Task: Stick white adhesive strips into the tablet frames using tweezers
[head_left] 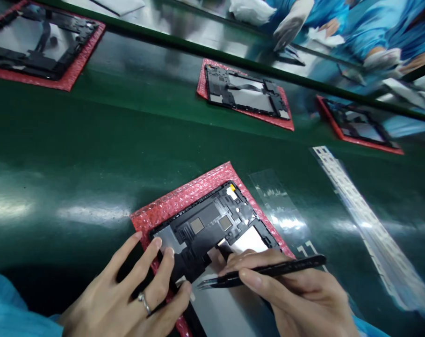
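Observation:
A black tablet housing (201, 234) with silver areas and two square chips lies on pink bubble wrap (184, 194) at the lower centre. My left hand (128, 290), a ring on one finger, rests with spread fingers on the housing's left edge and the wrap. Black tweezers (278, 269) are pinched in my right hand (296, 290). Their tips lie over the housing's silver part, close to a small white tab (192, 296) beside my left fingertips. The lower part of the housing is partly hidden by my right hand.
More housings on pink wrap lie at the upper left (40, 42), the upper centre (247, 91) and the right (359, 124). Long clear strips (370, 224) lie at right. Across a green rail (184, 46), people in blue sleeves work with gloved hands.

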A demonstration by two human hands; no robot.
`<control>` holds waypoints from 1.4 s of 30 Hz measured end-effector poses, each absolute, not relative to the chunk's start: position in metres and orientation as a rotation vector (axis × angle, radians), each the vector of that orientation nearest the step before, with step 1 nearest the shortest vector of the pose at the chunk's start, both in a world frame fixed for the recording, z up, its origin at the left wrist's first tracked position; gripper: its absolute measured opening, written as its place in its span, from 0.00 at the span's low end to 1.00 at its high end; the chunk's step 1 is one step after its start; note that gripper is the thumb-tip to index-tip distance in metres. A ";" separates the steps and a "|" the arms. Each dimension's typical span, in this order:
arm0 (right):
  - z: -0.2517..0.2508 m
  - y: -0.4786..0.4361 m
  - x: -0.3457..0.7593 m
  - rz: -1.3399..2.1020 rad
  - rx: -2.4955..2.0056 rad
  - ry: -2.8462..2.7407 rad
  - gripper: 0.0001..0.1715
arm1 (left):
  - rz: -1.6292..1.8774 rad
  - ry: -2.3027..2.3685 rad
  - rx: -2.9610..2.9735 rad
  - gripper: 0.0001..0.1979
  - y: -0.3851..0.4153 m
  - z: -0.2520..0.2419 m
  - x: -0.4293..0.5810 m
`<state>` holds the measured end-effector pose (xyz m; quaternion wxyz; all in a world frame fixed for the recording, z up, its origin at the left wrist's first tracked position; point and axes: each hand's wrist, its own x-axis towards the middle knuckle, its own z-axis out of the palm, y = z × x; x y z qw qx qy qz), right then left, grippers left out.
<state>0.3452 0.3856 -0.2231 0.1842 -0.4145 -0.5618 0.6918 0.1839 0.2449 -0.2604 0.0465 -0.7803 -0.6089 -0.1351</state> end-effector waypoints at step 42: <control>-0.227 0.384 0.341 2.060 -0.995 -1.605 0.10 | -0.484 -1.969 -2.317 0.21 0.236 -0.262 0.200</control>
